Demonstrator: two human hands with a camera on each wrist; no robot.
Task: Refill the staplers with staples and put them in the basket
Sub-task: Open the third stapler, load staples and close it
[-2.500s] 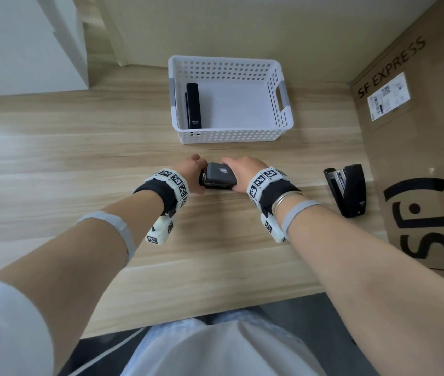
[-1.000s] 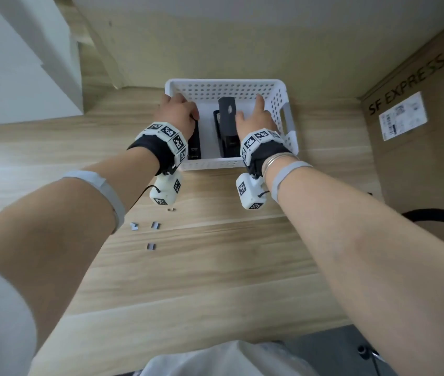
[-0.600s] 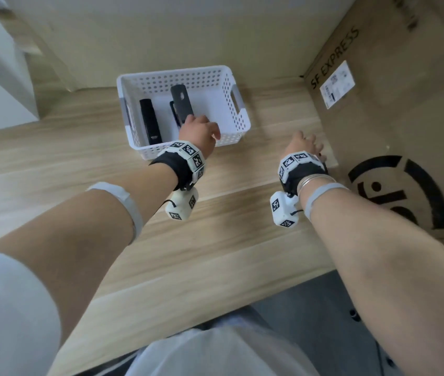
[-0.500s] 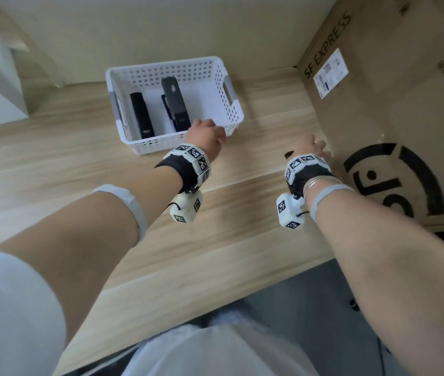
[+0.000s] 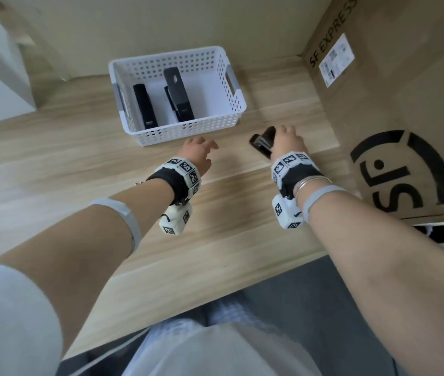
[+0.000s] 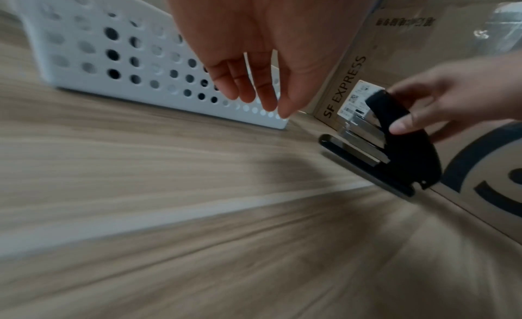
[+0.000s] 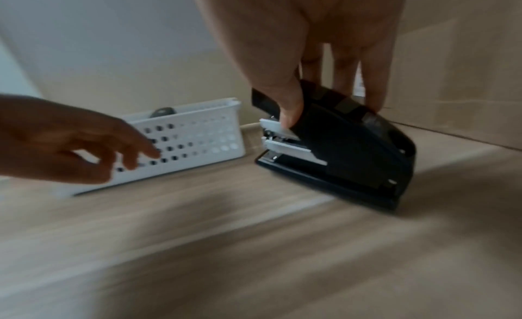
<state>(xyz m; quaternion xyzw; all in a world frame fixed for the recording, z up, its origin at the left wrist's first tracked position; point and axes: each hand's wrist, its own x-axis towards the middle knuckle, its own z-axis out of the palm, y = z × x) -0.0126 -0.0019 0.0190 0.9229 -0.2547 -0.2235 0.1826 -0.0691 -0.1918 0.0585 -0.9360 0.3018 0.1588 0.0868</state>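
White perforated basket (image 5: 180,126) sits far-left of centre on the wooden table (image 5: 79,164), near the back wall. Two black staplers lie inside it side by side: a slim one (image 5: 144,105) on the left, a wider one (image 5: 178,97) to its right. Just in front of the basket's near right corner, the left hand (image 5: 197,153) hovers above the table, fingers (image 6: 248,85) loose, slightly apart, holding nothing. Right of it, a third black stapler (image 7: 347,145) rests base-down on the table, top arm raised from the base, metal staple channel showing. The right hand (image 5: 287,141) grips it from above, thumb on one side, fingers on the other. Cardboard box (image 5: 405,104) marked SF EXPRESS stands just beyond, at far right.
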